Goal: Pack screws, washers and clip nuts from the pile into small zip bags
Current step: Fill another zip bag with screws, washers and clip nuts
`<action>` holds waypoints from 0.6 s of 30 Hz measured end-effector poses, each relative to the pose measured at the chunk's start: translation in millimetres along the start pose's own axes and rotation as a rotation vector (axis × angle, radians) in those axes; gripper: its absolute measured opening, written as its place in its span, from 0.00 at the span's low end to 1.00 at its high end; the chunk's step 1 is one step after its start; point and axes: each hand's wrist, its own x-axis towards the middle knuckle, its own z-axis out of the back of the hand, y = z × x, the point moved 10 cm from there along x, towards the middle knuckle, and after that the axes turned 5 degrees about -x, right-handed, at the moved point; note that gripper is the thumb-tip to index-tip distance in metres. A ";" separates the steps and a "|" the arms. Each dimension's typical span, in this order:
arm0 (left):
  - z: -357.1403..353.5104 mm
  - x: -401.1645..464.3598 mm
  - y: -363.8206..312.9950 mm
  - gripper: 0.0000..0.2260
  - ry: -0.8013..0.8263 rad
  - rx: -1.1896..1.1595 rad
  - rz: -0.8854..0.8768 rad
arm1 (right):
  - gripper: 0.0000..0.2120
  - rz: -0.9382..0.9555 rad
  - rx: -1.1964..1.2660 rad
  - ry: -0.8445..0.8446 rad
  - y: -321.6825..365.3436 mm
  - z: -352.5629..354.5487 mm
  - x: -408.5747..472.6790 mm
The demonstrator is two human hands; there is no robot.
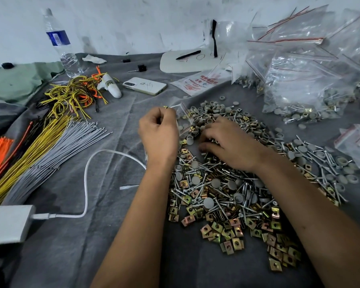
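A wide pile (233,183) of silver screws, grey round washers and brass-coloured clip nuts covers the grey cloth at centre right. My left hand (158,132) is raised at the pile's left edge, fingers curled, holding a small clear zip bag (183,117) with a clip nut at its fingertips. My right hand (227,142) lies palm down on the pile, its fingers bent into the parts; whether they hold anything is hidden.
Filled zip bags (303,84) are heaped at the back right. Bundles of yellow, grey and orange cable ties (46,146) lie at left. A phone (144,85), a water bottle (60,42), a white cable (87,173) and a grey charger block (6,223) are also on the cloth.
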 end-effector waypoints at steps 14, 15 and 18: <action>-30.1 -13.5 -1.6 0.13 0.261 0.142 -0.065 | 0.08 -0.015 0.446 -0.522 -6.0 58.7 -18.3; -29.9 -14.0 -1.7 0.13 0.259 0.130 -0.058 | 0.08 -0.018 0.458 -0.530 -7.6 59.5 -19.0; -25.6 -12.3 -1.0 0.14 0.224 0.101 -0.037 | 0.06 -0.003 0.427 -0.558 -8.4 65.5 -21.3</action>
